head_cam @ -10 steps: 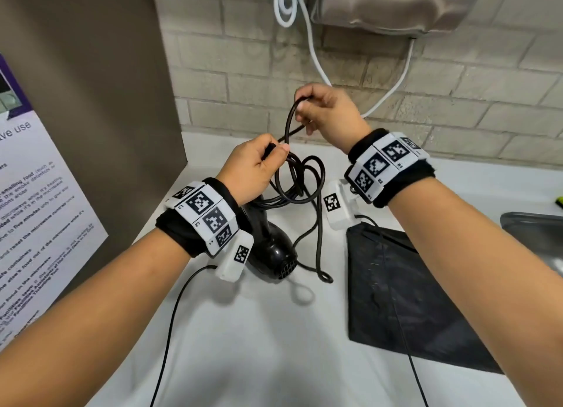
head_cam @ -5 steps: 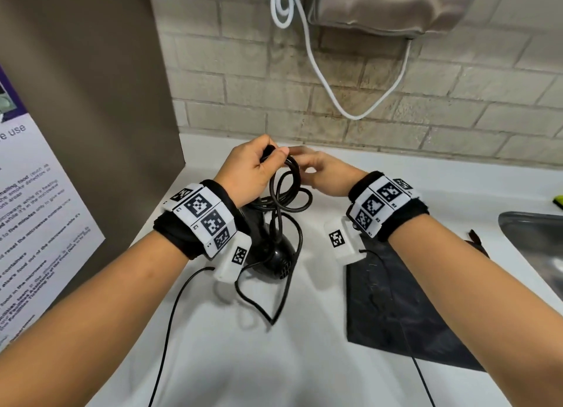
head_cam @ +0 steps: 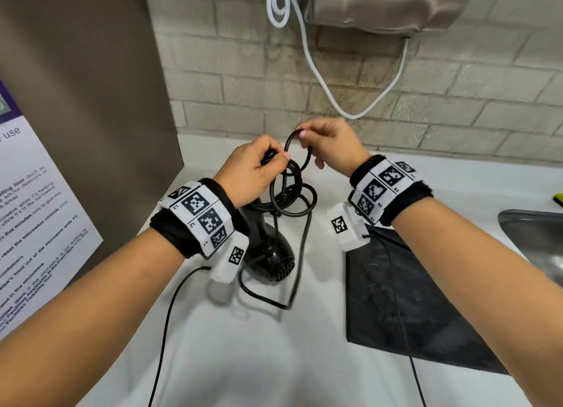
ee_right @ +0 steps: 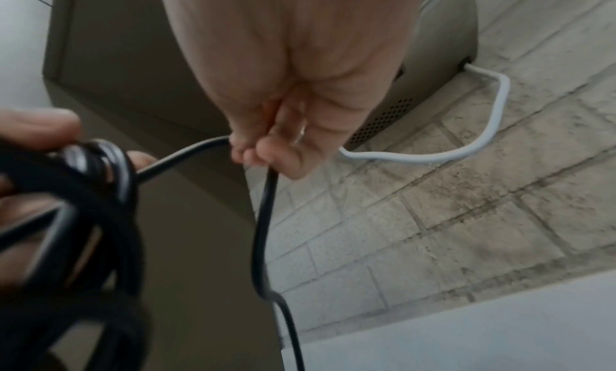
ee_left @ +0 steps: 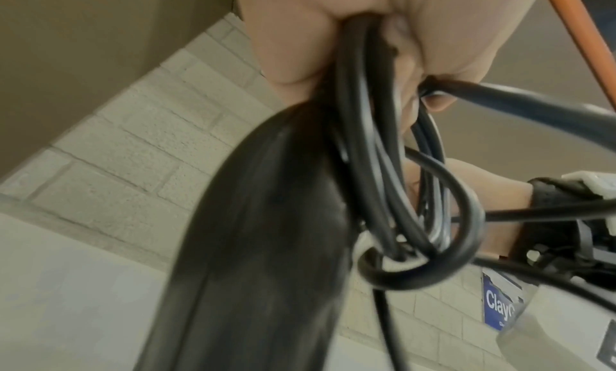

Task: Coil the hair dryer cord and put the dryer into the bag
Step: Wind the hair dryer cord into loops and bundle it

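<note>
The black hair dryer (head_cam: 268, 254) hangs handle-up over the white counter, its handle (ee_left: 260, 231) in my left hand (head_cam: 259, 169). That hand also grips several loops of the black cord (head_cam: 292, 196) against the handle top. My right hand (head_cam: 323, 144) pinches a fresh loop of cord (ee_right: 266, 218) just right of the left hand, a little higher. A loose length of cord (head_cam: 274, 300) trails down onto the counter. The black bag (head_cam: 411, 309) lies flat on the counter to the right of the dryer.
A white counter (head_cam: 243, 361) runs to a brick wall (head_cam: 457, 102). A brown panel (head_cam: 91, 102) with a notice stands at left. A metal sink (head_cam: 536, 239) is at right. A wall unit with a white cable (head_cam: 320, 71) hangs above. Thin black wrist-camera wires (head_cam: 164, 330) cross the counter.
My right hand rose from beside the left hand, drawing up a new loop of cord. The slack on the counter has shortened. The left hand keeps its hold.
</note>
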`<state>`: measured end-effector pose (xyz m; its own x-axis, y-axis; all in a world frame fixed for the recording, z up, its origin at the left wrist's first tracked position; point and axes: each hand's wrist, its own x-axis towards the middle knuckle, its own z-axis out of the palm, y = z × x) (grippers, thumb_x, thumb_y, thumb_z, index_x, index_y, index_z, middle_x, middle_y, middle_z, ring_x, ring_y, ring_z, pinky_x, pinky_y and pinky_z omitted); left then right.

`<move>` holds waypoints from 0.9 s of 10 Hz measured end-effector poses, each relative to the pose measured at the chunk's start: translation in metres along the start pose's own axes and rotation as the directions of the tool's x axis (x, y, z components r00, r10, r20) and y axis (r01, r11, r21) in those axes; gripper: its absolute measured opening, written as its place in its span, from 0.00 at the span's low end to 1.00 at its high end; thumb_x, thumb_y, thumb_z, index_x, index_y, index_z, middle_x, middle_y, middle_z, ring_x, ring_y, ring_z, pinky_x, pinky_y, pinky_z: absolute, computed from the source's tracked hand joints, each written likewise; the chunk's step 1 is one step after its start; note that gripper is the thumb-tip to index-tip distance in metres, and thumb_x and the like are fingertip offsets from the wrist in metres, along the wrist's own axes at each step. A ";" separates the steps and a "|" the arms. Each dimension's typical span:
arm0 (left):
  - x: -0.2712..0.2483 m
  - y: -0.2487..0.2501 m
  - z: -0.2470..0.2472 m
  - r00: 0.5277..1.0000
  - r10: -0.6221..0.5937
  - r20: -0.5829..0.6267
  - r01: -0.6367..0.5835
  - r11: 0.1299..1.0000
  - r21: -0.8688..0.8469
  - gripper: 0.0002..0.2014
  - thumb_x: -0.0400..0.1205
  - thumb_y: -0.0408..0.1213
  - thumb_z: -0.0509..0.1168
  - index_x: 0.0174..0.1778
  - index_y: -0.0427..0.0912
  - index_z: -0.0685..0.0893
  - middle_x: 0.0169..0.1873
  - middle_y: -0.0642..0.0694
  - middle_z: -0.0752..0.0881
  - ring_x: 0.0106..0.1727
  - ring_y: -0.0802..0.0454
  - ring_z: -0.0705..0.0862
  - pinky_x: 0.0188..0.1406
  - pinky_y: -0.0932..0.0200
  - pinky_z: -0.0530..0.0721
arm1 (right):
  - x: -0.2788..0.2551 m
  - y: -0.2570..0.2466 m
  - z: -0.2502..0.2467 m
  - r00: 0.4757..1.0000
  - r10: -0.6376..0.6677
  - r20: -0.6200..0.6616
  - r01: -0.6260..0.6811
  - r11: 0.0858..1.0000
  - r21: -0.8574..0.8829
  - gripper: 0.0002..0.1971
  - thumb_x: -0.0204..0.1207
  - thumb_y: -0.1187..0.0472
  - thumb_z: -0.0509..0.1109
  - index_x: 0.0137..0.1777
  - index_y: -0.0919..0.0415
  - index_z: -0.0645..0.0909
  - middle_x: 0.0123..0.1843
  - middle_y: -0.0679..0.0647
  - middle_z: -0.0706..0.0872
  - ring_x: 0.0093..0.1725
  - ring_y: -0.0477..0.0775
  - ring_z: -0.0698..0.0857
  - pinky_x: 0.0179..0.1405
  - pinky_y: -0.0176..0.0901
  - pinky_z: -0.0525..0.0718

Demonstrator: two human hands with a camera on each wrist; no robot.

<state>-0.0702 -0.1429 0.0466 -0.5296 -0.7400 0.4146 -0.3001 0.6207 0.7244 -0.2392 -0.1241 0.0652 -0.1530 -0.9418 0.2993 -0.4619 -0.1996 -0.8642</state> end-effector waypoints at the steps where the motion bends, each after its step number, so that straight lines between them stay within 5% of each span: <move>1: -0.002 0.004 -0.004 0.998 -0.050 0.029 0.051 0.998 -0.045 0.06 0.83 0.37 0.60 0.55 0.47 0.78 0.27 0.55 0.75 0.24 0.69 0.74 0.29 0.75 0.69 | 0.011 -0.003 -0.008 0.978 0.023 -0.209 -0.012 0.999 0.052 0.07 0.80 0.70 0.61 0.45 0.62 0.80 0.30 0.53 0.76 0.14 0.41 0.71 0.10 0.34 0.72; 2: -0.003 0.007 -0.007 0.992 -0.078 0.102 0.085 0.995 -0.061 0.09 0.84 0.37 0.61 0.58 0.49 0.80 0.27 0.58 0.78 0.26 0.73 0.77 0.34 0.80 0.69 | 0.019 -0.001 -0.021 0.926 0.123 -0.357 -0.067 0.984 0.165 0.07 0.80 0.69 0.60 0.47 0.64 0.80 0.32 0.53 0.76 0.13 0.41 0.73 0.13 0.35 0.77; 3: -0.002 0.014 -0.009 0.978 -0.088 0.191 0.106 0.991 -0.085 0.12 0.83 0.38 0.61 0.59 0.42 0.84 0.42 0.47 0.89 0.38 0.72 0.81 0.45 0.80 0.72 | 0.024 0.006 -0.026 0.858 0.306 -0.414 -0.169 0.927 0.335 0.07 0.80 0.70 0.60 0.47 0.65 0.80 0.33 0.54 0.76 0.14 0.44 0.74 0.14 0.37 0.81; 4: -0.003 0.023 -0.010 0.954 -0.093 0.284 0.129 0.985 -0.114 0.12 0.84 0.29 0.57 0.60 0.35 0.82 0.26 0.52 0.89 0.20 0.76 0.76 0.26 0.85 0.68 | 0.020 0.017 -0.027 0.816 0.451 -0.362 -0.296 0.863 0.410 0.10 0.80 0.72 0.60 0.39 0.62 0.76 0.33 0.53 0.76 0.17 0.45 0.78 0.18 0.38 0.83; 5: -0.003 0.026 -0.009 0.955 -0.111 0.274 0.146 0.983 -0.112 0.11 0.84 0.29 0.57 0.55 0.31 0.84 0.14 0.56 0.81 0.14 0.70 0.71 0.17 0.81 0.64 | 0.015 0.039 -0.023 0.818 0.449 -0.360 -0.349 0.884 0.310 0.11 0.79 0.70 0.61 0.39 0.55 0.74 0.36 0.52 0.78 0.30 0.48 0.82 0.32 0.40 0.86; 6: 0.002 0.019 -0.006 0.959 -0.189 0.212 0.223 0.963 -0.150 0.09 0.84 0.33 0.58 0.48 0.34 0.84 0.08 0.58 0.68 0.12 0.62 0.66 0.13 0.76 0.61 | 0.002 0.046 -0.021 0.871 0.432 -0.235 -0.466 0.877 -0.115 0.10 0.80 0.60 0.64 0.57 0.63 0.80 0.60 0.61 0.83 0.59 0.47 0.84 0.64 0.44 0.78; 7: 0.003 0.018 -0.004 0.965 -0.214 0.152 0.244 0.946 -0.214 0.08 0.84 0.32 0.57 0.46 0.38 0.81 0.07 0.59 0.70 0.11 0.64 0.68 0.12 0.77 0.61 | -0.004 0.060 -0.014 0.818 0.529 -0.228 -0.564 0.814 -0.135 0.16 0.79 0.62 0.64 0.65 0.67 0.78 0.61 0.61 0.83 0.50 0.56 0.84 0.45 0.44 0.85; 8: 0.003 0.017 -0.003 0.974 -0.192 0.117 0.214 0.950 -0.227 0.08 0.84 0.30 0.57 0.43 0.38 0.80 0.09 0.63 0.73 0.14 0.69 0.72 0.16 0.80 0.63 | -0.012 0.059 0.002 0.909 0.325 -0.262 -0.403 0.848 -0.344 0.15 0.78 0.71 0.58 0.63 0.62 0.77 0.52 0.61 0.83 0.40 0.59 0.83 0.38 0.41 0.86; 9: 0.006 0.013 -0.001 0.975 -0.201 0.094 0.218 0.948 -0.231 0.11 0.84 0.34 0.58 0.36 0.43 0.79 0.10 0.61 0.73 0.14 0.66 0.70 0.16 0.77 0.63 | -0.016 0.053 0.006 0.991 0.012 -0.134 -0.083 0.839 -0.538 0.30 0.77 0.68 0.61 0.78 0.53 0.61 0.74 0.60 0.72 0.68 0.61 0.76 0.61 0.45 0.76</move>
<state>-0.0764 -0.1393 0.0588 -0.5303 -0.8221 0.2070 -0.2163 0.3673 0.9046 -0.2558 -0.1210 0.0116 -0.2741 -0.8993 0.3408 -0.8448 0.0559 -0.5321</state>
